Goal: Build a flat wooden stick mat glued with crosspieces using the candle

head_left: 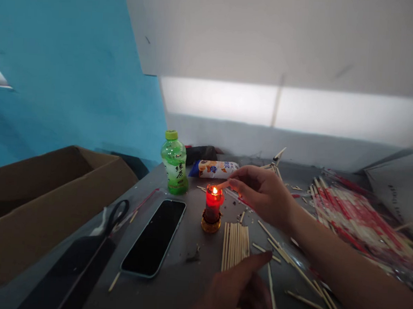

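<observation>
A short red candle [212, 211] burns upright in a gold-coloured holder [210, 225]. Just right of the flame, my right hand [261, 192] pinches a short wooden stick [223, 185], its tip close to the fire. Thin wooden sticks [235, 241] lie side by side in a flat row in front of the candle. My left hand [237, 292] is over the near part of this row, its index finger stretched out to the right and the other fingers partly hidden. Whether it presses on the sticks I cannot tell.
A phone [155, 238] lies left of the candle, with scissors [115, 219] beyond it. Behind stand a green tea bottle [174, 164] and a snack packet [214, 168]. A cardboard box [51, 201] is at left. Loose sticks [309, 303] and plastic-wrapped bundles [358, 218] cover the right.
</observation>
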Demonstrator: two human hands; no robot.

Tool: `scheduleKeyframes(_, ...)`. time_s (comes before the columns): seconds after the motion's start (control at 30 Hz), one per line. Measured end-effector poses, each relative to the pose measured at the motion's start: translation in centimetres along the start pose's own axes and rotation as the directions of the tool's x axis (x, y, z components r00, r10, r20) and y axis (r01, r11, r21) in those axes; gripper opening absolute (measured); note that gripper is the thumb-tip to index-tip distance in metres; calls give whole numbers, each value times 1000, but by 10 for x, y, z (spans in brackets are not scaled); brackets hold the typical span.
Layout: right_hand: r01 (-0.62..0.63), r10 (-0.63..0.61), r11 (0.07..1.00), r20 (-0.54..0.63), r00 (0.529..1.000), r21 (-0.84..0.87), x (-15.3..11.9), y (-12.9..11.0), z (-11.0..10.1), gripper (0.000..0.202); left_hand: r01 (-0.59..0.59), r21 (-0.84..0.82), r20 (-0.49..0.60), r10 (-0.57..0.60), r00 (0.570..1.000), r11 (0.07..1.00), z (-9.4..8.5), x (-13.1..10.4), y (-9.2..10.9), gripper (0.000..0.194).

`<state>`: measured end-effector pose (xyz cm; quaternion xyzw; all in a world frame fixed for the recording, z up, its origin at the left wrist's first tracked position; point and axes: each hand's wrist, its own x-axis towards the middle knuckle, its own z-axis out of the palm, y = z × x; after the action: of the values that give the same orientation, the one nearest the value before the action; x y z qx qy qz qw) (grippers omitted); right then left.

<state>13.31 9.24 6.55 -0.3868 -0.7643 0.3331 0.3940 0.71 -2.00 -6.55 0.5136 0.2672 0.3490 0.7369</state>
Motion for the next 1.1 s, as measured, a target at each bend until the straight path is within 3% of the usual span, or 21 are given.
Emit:
scheduleKeyframes(0.3, -6, 6, 1000, -10, 1000, 23, 1, 2, 2, 16, -35, 30, 13, 34, 999, 999, 1, 1, -3, 107)
scheduleKeyframes(0.47, -12, 12, 1000, -10, 1000, 8, 0, 2, 1, 15, 92, -82, -55, -97, 994, 992, 2, 1, 2, 82)
scheduleKeyframes(0.67, -29, 29, 999, 0, 1000, 30, -2, -1, 1, 15, 40, -32, -8, -40, 999, 999, 3, -3, 13, 109)
scheduleKeyframes(0.87, -38, 38, 998, 1, 999, 59, -2, -1, 2, 13, 80, -97, -42, -84, 996, 992, 3, -3, 9, 74)
scheduleKeyframes(0.93, -36, 37, 997, -3, 999, 70, -1, -1, 2, 12, 66, -88, -40, -70, 997, 994, 2, -4, 7, 72)
scheduleKeyframes(1.1, -36, 36, 996, 8, 999, 85, -2, -1, 2, 12, -8, -10, -12, 8, 1000, 1000, 2, -2, 0, 97)
